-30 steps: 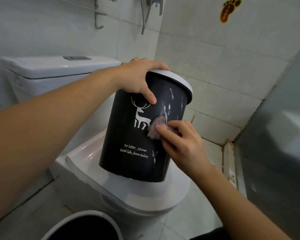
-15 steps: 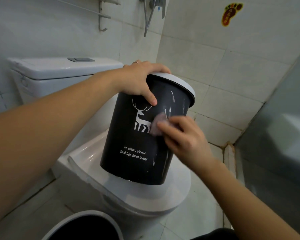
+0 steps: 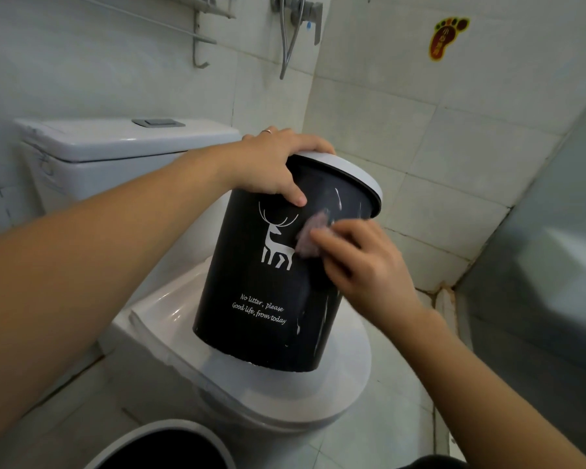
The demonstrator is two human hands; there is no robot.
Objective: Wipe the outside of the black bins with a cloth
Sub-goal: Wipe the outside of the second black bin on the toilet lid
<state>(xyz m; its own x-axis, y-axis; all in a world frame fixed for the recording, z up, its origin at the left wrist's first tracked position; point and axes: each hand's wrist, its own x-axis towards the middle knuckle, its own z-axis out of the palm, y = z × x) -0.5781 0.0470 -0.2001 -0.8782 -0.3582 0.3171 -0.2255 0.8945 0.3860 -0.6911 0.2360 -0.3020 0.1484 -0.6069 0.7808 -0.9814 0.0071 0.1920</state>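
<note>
Bin [image 3: 251, 286] tilted on toilet lid [image 3: 318, 397]; left hand [image 3: 274, 164] grips its rim, right hand [image 3: 362, 262] pinches cloth [image 3: 310, 238] against its side. Tiled bathroom wall [image 3: 420, 130].

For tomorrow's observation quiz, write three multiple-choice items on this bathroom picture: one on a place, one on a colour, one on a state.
1. Where does the bin with the deer print stand?
A. on the floor
B. on the closed toilet lid
C. on the cistern

2. What colour is the deer on it?
A. white
B. red
C. yellow

3. What is the right hand doing?
A. hanging idle
B. lifting the toilet lid
C. pressing a cloth to the bin's side

Answers:
1 B: its base rests on the lid, tilted.
2 A: the print is white on black.
3 C: its fingers hold the pinkish cloth against the bin while the left hand grips the rim.
</note>
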